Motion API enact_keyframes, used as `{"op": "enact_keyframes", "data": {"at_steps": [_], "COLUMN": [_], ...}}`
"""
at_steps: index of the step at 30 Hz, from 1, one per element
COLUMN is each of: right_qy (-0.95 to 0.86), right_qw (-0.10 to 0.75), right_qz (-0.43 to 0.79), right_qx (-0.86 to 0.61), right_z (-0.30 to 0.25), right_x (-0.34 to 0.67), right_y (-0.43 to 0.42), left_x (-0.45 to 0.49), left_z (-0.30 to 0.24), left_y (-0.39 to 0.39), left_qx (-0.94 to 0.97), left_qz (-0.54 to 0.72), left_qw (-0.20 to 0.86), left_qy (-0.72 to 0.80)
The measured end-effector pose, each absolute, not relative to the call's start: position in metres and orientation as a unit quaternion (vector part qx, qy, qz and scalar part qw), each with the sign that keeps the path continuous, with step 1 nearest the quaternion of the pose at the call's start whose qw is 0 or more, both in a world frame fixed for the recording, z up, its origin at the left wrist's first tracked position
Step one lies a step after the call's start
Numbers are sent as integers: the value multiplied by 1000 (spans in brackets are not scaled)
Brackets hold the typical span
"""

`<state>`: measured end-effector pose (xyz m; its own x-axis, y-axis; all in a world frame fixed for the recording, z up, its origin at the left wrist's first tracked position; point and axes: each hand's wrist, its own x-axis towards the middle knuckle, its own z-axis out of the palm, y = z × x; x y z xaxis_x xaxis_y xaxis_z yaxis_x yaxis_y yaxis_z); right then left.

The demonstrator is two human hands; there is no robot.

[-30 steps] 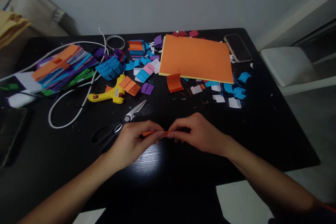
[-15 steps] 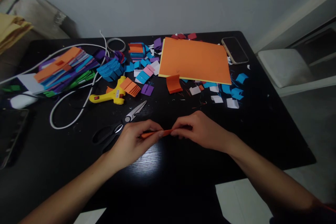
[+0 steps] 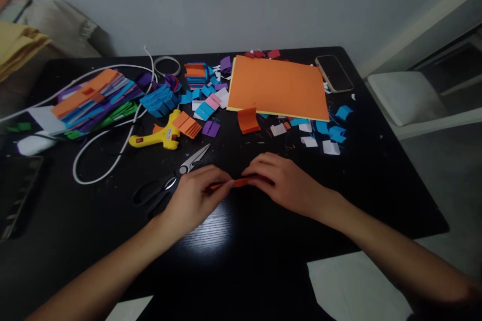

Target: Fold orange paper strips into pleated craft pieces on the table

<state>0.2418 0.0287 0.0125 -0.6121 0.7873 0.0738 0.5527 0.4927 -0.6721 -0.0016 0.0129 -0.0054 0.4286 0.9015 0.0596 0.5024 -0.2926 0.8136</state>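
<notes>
Between both hands (image 3: 196,196) (image 3: 286,184), orange paper strip (image 3: 238,182).

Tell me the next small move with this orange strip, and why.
Probably slide the fingertips along the orange strip to sharpen its crease: the left hand and right hand each pinch one end, and it looks folded narrow.

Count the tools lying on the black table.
2. The yellow glue gun lies left of centre, beside the folded orange stack; the scissors lie nearer, just beside the left hand. More could be hidden under the paper piles.
</notes>
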Motion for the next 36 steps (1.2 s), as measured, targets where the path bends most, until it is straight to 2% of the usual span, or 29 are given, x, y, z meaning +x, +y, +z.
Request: {"op": "enact_keyframes", "data": {"at_steps": [7,19,28,36], "right_qy": [-889,-934,-946,-947], "right_qw": [227,156,169,171], "right_qz": [174,74,54,32], "right_qx": [-358,-313,-272,-269], "right_z": [-7,-8,-4,-3], "right_x": [240,240,238,236], "right_y": [19,17,17,18], "left_x": [0,-8,-10,-3], "left_z": [-14,-14,-12,-1], "left_y": [17,11,7,8], "left_qx": [828,900,918,938], "left_qz": [261,227,198,166], "left_qw": [206,88,78,7], "left_qy": [452,362,335,303]}}
